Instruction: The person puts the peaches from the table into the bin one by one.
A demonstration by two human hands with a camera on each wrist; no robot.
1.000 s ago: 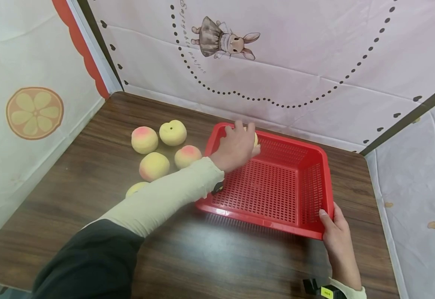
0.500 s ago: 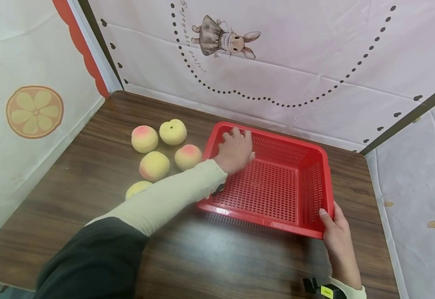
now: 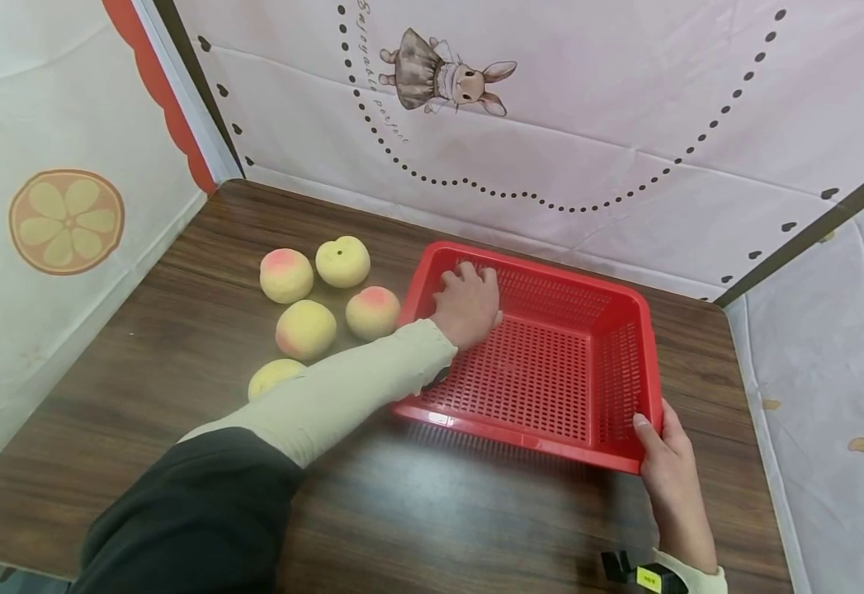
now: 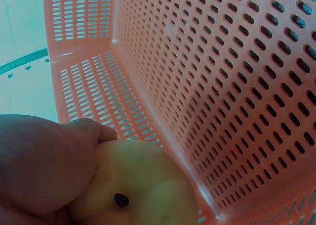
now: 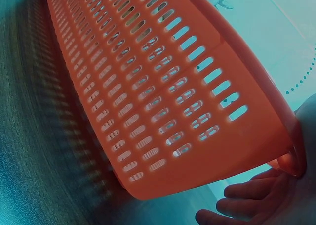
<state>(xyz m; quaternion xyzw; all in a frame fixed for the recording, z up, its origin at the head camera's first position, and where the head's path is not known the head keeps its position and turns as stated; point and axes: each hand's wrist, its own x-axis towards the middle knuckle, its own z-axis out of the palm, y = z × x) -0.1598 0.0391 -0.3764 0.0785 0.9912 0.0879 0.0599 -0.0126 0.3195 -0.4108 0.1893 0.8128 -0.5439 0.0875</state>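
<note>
A red perforated plastic basket [image 3: 513,371] stands on the table. Inside its far left corner, my left hand [image 3: 467,307] holds a peach [image 4: 143,185], which the hand hides in the head view. The left wrist view shows this yellowish peach with a dark dimple, near the basket's wall and slotted floor. At the near right corner my right hand [image 3: 671,462] grips the basket's rim, thumb on top; in the right wrist view its fingers [image 5: 247,195] lie under the rim. Left of the basket sit several peaches, among them a pink-topped peach [image 3: 373,313] close to its side.
Other peaches [image 3: 286,275] lie on the brown wooden table [image 3: 142,371], one partly covered by the left sleeve [image 3: 328,396]. Printed cloth walls [image 3: 587,107] enclose the table at the back and both sides.
My left hand has gone lower into the basket's far left corner with the peach, which no longer shows in the head view. The right hand stays on the rim.
</note>
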